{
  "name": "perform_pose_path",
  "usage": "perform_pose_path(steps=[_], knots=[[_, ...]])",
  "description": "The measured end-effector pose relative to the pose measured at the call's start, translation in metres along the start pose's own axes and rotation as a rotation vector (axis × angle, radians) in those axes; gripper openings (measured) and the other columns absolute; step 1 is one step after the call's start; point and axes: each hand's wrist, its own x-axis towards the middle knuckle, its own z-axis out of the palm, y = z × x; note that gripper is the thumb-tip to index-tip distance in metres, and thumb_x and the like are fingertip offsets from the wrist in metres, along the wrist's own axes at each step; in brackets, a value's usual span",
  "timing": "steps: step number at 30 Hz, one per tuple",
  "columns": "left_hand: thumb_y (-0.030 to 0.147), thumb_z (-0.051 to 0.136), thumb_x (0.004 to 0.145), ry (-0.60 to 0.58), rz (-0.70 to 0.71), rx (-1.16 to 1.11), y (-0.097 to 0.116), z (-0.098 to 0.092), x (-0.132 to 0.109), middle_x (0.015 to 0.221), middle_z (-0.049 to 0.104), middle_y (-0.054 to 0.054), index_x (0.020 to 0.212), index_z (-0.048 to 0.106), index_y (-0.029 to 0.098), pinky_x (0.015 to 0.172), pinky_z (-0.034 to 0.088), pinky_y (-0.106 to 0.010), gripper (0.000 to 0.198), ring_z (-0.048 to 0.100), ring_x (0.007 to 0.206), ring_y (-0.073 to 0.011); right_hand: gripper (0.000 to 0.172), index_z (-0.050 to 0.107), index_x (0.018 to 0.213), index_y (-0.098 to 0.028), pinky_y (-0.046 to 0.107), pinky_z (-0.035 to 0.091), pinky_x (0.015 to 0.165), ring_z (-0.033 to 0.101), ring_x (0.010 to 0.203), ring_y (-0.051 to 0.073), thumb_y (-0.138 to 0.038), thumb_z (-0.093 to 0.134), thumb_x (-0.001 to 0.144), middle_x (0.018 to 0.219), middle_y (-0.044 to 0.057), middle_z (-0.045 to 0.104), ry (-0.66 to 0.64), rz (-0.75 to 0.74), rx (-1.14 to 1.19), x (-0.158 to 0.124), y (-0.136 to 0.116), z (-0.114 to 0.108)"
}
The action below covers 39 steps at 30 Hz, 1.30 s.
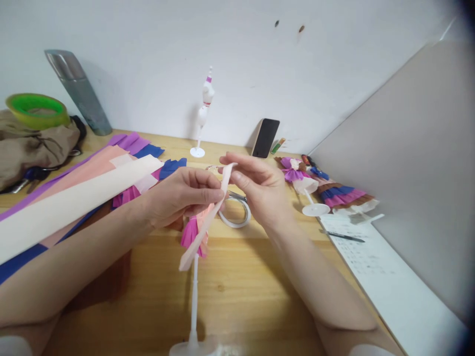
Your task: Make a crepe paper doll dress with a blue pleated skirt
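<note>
My left hand pinches a narrow pale pink crepe paper strip between thumb and forefinger. The strip's lower end hangs loose. At its upper end, my right hand closes its thumb and fingers around the tip; the exact contact is partly hidden. Behind the strip, a small white stand carries a magenta and peach pleated paper skirt, its top covered by my hands. A white tape roll lies under my right hand, with scissors partly visible beside it.
Long crepe paper sheets cover the table's left side. A bare white mannequin, a phone and a spray can stand by the wall. At right are a dressed figure lying down, a pen and a written sheet.
</note>
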Motion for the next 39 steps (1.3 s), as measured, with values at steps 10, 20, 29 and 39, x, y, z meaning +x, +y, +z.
perform_pose_path(steps=[10,20,29,39], knots=[[0.019,0.071,0.075,0.361,0.248,-0.066,-0.002,-0.001,0.005,0.055,0.064,0.000,0.066,0.066,0.012,0.049,0.047,-0.015,0.012,0.057,0.048,-0.0067,0.033,0.072,0.090,-0.017,0.029,0.055,0.068,0.069,0.067,0.015,-0.041,0.080,0.070,0.072,0.002,0.073,-0.229,0.352,0.084,-0.002,0.005,0.010],[0.019,0.070,0.075,0.387,0.275,-0.063,-0.008,-0.001,0.009,0.059,0.068,-0.001,0.068,0.068,0.012,0.055,0.054,-0.018,0.009,0.063,0.052,-0.0093,0.035,0.071,0.072,-0.015,0.025,0.051,0.061,0.063,0.059,0.012,-0.048,0.081,0.067,0.065,0.002,0.070,-0.204,0.340,0.037,-0.001,0.003,0.010],[0.020,0.072,0.070,0.421,0.242,-0.016,-0.004,0.000,0.008,0.057,0.069,-0.002,0.064,0.067,0.012,0.050,0.052,-0.016,0.011,0.062,0.048,-0.0089,0.039,0.070,0.073,-0.014,0.026,0.053,0.059,0.065,0.058,0.013,-0.052,0.079,0.069,0.064,0.003,0.070,-0.337,0.433,0.101,-0.001,0.006,0.006],[0.023,0.072,0.068,0.446,0.232,0.096,-0.001,-0.005,0.008,0.045,0.059,0.000,0.057,0.064,0.014,0.039,0.038,-0.017,0.017,0.050,0.039,-0.0073,0.038,0.071,0.074,-0.014,0.026,0.056,0.062,0.070,0.062,0.015,-0.048,0.083,0.063,0.067,0.006,0.073,-0.368,0.649,0.218,0.003,0.007,0.003]])
